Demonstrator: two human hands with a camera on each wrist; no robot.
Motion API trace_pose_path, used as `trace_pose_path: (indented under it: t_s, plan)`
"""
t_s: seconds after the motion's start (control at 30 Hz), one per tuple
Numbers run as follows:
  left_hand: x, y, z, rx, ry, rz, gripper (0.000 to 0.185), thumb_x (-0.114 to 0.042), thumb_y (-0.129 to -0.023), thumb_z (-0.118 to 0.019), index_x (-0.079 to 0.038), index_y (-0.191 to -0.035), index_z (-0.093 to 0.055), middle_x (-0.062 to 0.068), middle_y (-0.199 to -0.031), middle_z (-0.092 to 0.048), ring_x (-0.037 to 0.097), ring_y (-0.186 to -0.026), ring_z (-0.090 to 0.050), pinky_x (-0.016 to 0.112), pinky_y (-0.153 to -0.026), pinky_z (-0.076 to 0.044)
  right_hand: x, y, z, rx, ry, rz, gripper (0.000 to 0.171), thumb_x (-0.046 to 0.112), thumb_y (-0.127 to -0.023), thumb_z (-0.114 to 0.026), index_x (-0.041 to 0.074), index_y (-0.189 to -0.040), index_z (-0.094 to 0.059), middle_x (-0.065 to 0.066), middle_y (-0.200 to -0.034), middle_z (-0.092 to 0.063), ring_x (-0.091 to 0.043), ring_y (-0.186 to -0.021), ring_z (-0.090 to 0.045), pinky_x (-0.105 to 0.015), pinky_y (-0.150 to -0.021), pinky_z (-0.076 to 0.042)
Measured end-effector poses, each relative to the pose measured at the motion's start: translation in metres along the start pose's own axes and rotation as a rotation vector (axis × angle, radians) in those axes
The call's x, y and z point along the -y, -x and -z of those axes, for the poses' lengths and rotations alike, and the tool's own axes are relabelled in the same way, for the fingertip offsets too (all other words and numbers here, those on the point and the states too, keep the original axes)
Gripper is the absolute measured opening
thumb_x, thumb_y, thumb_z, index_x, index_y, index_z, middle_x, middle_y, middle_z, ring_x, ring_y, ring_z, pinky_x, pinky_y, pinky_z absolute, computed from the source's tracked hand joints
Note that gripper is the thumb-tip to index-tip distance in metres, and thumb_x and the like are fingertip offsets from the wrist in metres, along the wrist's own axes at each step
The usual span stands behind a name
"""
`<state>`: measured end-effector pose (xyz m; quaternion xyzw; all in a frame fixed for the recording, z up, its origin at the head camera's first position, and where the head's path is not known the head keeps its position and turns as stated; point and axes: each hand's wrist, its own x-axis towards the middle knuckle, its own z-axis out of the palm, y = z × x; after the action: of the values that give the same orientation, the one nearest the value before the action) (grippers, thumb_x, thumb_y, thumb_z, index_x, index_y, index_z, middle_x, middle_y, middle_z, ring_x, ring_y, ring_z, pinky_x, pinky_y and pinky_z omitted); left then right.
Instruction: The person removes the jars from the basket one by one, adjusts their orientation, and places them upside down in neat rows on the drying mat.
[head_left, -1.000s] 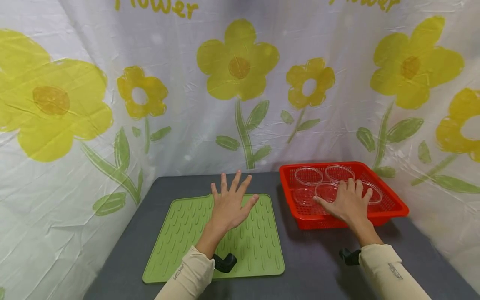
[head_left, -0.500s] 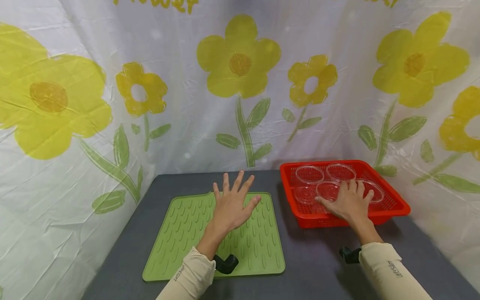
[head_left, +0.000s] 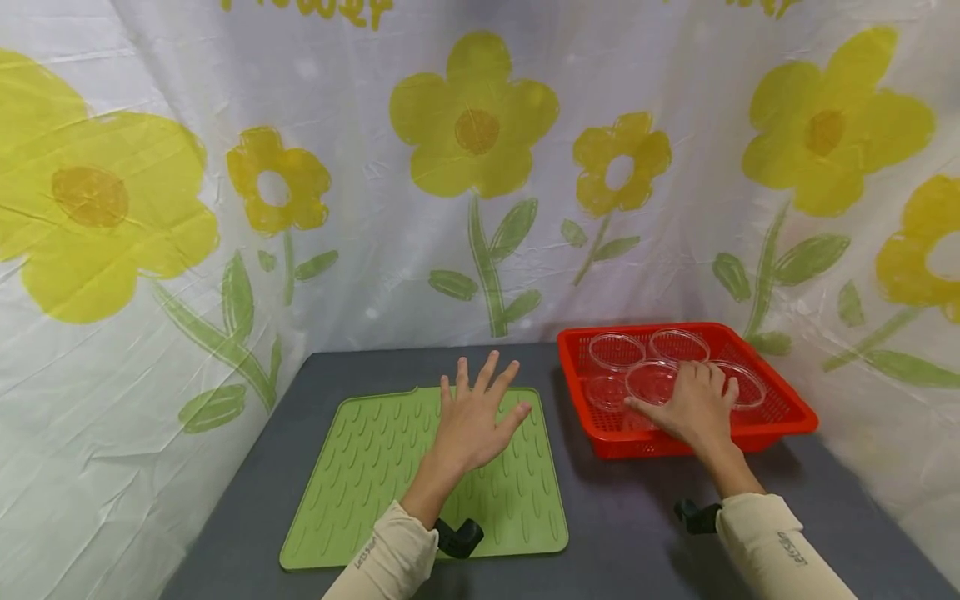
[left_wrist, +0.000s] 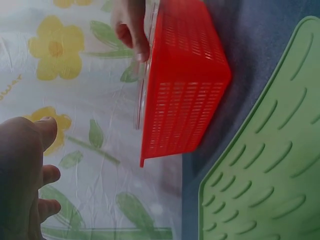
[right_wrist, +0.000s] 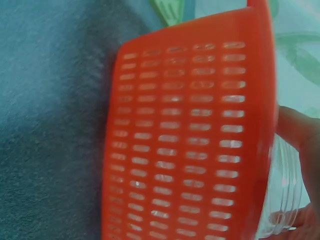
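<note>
- Clear dish (head_left: pixel 651 382) near the front of the red basket (head_left: pixel 780 417) is what the right hand (head_left: pixel 693 410) is on. Fingers are draped over its rim and the thumb reaches out to the left edge of it, so it looks like a light grip from above. Can't really tell from the head view whether the dish is off the basket floor or just sitting there.
- Right wrist view is super close up: mostly the slotted orange-red basket wall (right_wrist: pixel 190 145), with the ribbed clear rim of the dish (right_wrist: pixel 287 200) poking out past it and a fingertip curled against it.
- Three more clear dishes in the same basket: two along the back (head_left: pixel 617 351) (head_left: pixel 678 344) and one on the right (head_left: pixel 746 385), partly behind the hand. There's also a smaller clear one at front left (head_left: pixel 606 392).
- Left hand (head_left: pixel 478 414) is hovering over the far right part of the green ribbed mat (head_left: pixel 360 475), fingers spread and straight, holding nothing. Can't say if it actually touches the mat.
- Basket sits just right of the mat on the dark grey table (head_left: pixel 622 533), small gap between them.
- Flower-print sheet (head_left: pixel 480 167) hangs behind everything.
</note>
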<state>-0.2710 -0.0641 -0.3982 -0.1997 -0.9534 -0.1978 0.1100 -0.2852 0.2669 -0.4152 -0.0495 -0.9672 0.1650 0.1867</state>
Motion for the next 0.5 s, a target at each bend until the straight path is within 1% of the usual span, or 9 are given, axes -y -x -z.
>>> trace_pose_path:
  t_s: [0.07, 0.13, 0.2, 0.27, 0.3, 0.37, 0.5]
  plan:
    - [-0.001, 0.001, -0.001, -0.004, 0.010, -0.006, 0.066, -0.063, -0.103, -0.040, -0.033, -0.162, -0.029, 0.001, -0.172, -0.015, 0.049, -0.157, -0.002, 0.075, -0.121, -0.006, 0.003, 0.001, 0.002, -0.023, -0.026, 0.011, 0.095, 0.060, -0.074, -0.083, -0.014, -0.124, -0.049, -0.040, -0.125, -0.050, -0.057, -0.119, -0.039, -0.074, -0.104, -0.024]
    - [-0.001, 0.001, -0.001, -0.006, 0.020, -0.010, 0.066, -0.062, -0.103, -0.041, -0.033, -0.161, -0.030, 0.001, -0.172, -0.016, 0.048, -0.157, -0.002, 0.075, -0.120, -0.005, 0.006, 0.001, 0.006, -0.040, -0.054, 0.023, 0.094, 0.059, -0.074, -0.083, -0.013, -0.124, -0.050, -0.037, -0.120, -0.054, -0.056, -0.114, -0.045, -0.071, -0.103, -0.032]
    - [-0.002, 0.001, -0.002, -0.002, 0.020, -0.008, 0.066, -0.063, -0.103, -0.041, -0.034, -0.162, -0.029, 0.000, -0.173, -0.014, 0.047, -0.157, -0.001, 0.075, -0.121, -0.005, 0.010, 0.001, 0.011, -0.022, -0.101, 0.026, 0.098, 0.059, -0.075, -0.083, -0.014, -0.131, -0.048, -0.037, -0.123, -0.055, -0.055, -0.113, -0.049, -0.069, -0.102, -0.040]
    - [-0.002, 0.001, -0.003, 0.002, 0.023, -0.007, 0.067, -0.063, -0.103, -0.041, -0.034, -0.162, -0.028, 0.000, -0.173, -0.014, 0.047, -0.157, 0.000, 0.075, -0.121, -0.005, 0.014, 0.001, 0.015, 0.018, -0.144, 0.017, 0.106, 0.058, -0.076, -0.082, -0.015, -0.140, -0.041, -0.038, -0.132, -0.051, -0.055, -0.116, -0.051, -0.068, -0.100, -0.046]
    - [-0.002, 0.001, -0.003, 0.006, 0.023, -0.006, 0.067, -0.063, -0.103, -0.041, -0.034, -0.162, -0.028, 0.000, -0.173, -0.014, 0.047, -0.157, 0.000, 0.074, -0.121, -0.005, 0.016, 0.001, 0.018, 0.036, -0.163, 0.011, 0.110, 0.058, -0.077, -0.082, -0.015, -0.145, -0.036, -0.038, -0.138, -0.047, -0.055, -0.119, -0.050, -0.069, -0.100, -0.046]
    - [-0.002, 0.000, -0.003, 0.009, 0.023, -0.005, 0.067, -0.063, -0.103, -0.040, -0.035, -0.162, -0.027, -0.001, -0.173, -0.013, 0.047, -0.157, 0.000, 0.074, -0.121, -0.005, 0.019, 0.002, 0.022, 0.065, -0.194, 0.001, 0.114, 0.057, -0.078, -0.081, -0.015, -0.149, -0.030, -0.038, -0.144, -0.042, -0.055, -0.124, -0.048, -0.069, -0.101, -0.046]
    - [-0.002, -0.001, -0.003, 0.002, 0.031, -0.005, 0.066, -0.063, -0.103, -0.040, -0.034, -0.162, -0.028, 0.000, -0.173, -0.015, 0.048, -0.157, -0.002, 0.074, -0.121, -0.005, 0.026, 0.001, 0.027, 0.053, -0.218, 0.014, 0.114, 0.058, -0.078, -0.081, -0.013, -0.150, -0.029, -0.037, -0.146, -0.041, -0.054, -0.127, -0.047, -0.069, -0.103, -0.045]
